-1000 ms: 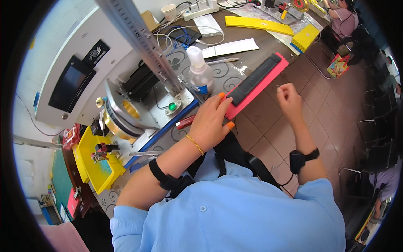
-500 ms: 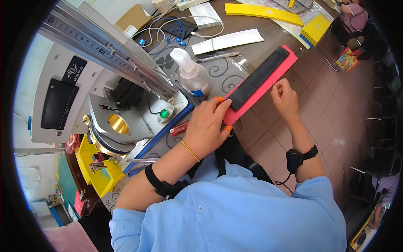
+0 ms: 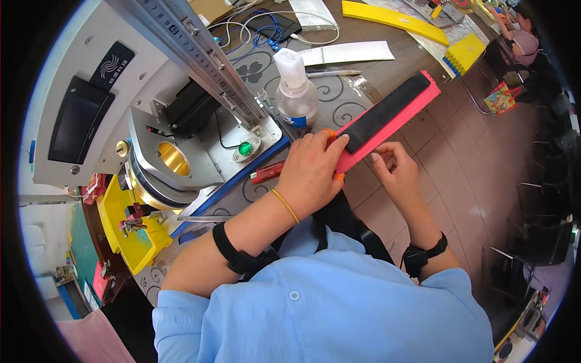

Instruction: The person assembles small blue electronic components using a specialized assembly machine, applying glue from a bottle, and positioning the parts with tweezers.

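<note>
My left hand [image 3: 311, 163] is closed on the near end of a long pink-red strip [image 3: 423, 100] with a toothed far end. A flat black bar [image 3: 387, 109] lies lengthwise on top of it, and my left fingers reach its near end. Orange covers show at the tips of my left thumb and a finger. The strip slants up to the right, over the table's edge. Close to its lower edge, my right hand [image 3: 399, 175] has its fingers curled in toward the thumb. Whatever may be between those fingertips is hidden.
A metal machine with a ruled column [image 3: 209, 66] and gold ring [image 3: 173, 159] stands left. Nearby are a spray bottle [image 3: 296, 100], a red lighter-like object [image 3: 266, 172] and a yellow tray [image 3: 136, 242]. Yellow strips [image 3: 396, 23], white strips [image 3: 357, 53] and cables lie farther back.
My right hand has moved left and nearer to me along the strip, its curled fingers loosening slightly. My left hand keeps its hold. The whole view has shifted a little.
</note>
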The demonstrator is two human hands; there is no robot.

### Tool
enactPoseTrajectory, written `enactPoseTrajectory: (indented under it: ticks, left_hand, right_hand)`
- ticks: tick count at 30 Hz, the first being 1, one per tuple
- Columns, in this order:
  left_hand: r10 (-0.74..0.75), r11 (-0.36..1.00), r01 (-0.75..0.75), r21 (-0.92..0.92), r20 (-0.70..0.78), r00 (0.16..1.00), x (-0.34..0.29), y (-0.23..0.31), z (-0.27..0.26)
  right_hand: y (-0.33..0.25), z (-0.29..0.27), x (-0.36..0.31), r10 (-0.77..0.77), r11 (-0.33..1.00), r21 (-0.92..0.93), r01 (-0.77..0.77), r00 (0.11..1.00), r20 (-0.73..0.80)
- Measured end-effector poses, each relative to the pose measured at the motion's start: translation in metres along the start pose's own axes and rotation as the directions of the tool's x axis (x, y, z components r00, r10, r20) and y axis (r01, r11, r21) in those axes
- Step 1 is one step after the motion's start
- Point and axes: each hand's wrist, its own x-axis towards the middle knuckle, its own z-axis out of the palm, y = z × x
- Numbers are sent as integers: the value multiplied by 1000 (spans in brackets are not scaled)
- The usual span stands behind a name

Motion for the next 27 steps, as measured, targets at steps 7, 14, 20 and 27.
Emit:
enactPoseTrajectory:
  ticks: [7,14,20,27]
  left_hand:
    - [-53,996,49,-69,-66,996,-7,-9,-1]
    - [-8,998,-6,-70,-200,980,-4,-10,48]
    - [25,997,-9,82,-188,982,-5,-15,49]
    - [48,994,-32,105,-154,987,3,-7,52]
  right_hand:
    - [8,18,2,-53,997,-56,52,998,-23]
    - [51,6,-3,8,995,-104,-7,1000,9]
    - [79,25,11,-34,995,-93,24,994,-100]
    - [120,-70,60,-83,885,452,-108,920,383]
